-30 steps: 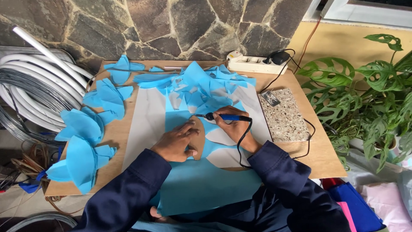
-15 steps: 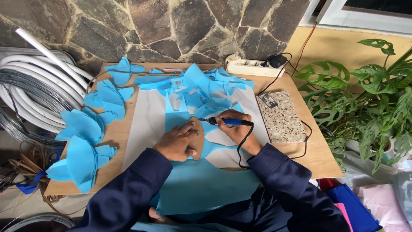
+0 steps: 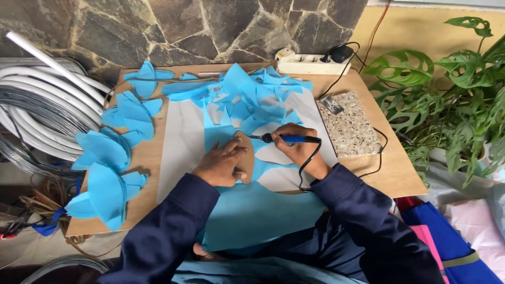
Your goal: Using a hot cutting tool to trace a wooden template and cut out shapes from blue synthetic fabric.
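My left hand (image 3: 220,164) presses flat on a brown petal-shaped template (image 3: 245,152) that lies on a sheet of light blue fabric (image 3: 247,210). A blue-handled electric hot cutting tool (image 3: 286,139) is gripped in my right hand (image 3: 295,145), its metal tip touching the template's upper right edge. The tool's black cord (image 3: 306,168) loops down past my right wrist. The fabric lies over a grey board (image 3: 181,139) on the wooden table (image 3: 400,173), with petal-shaped holes showing grey near my right hand.
Blue fabric scraps (image 3: 252,94) pile at the back. Cut blue petals (image 3: 108,173) are stacked along the left edge. A speckled stone slab (image 3: 350,129) lies right, a white power strip (image 3: 307,63) behind. Coiled white hoses (image 3: 37,113) sit left, a green plant (image 3: 452,94) right.
My right hand has drawn the cutting tool slightly down along the template's edge. My left hand stays on the template.
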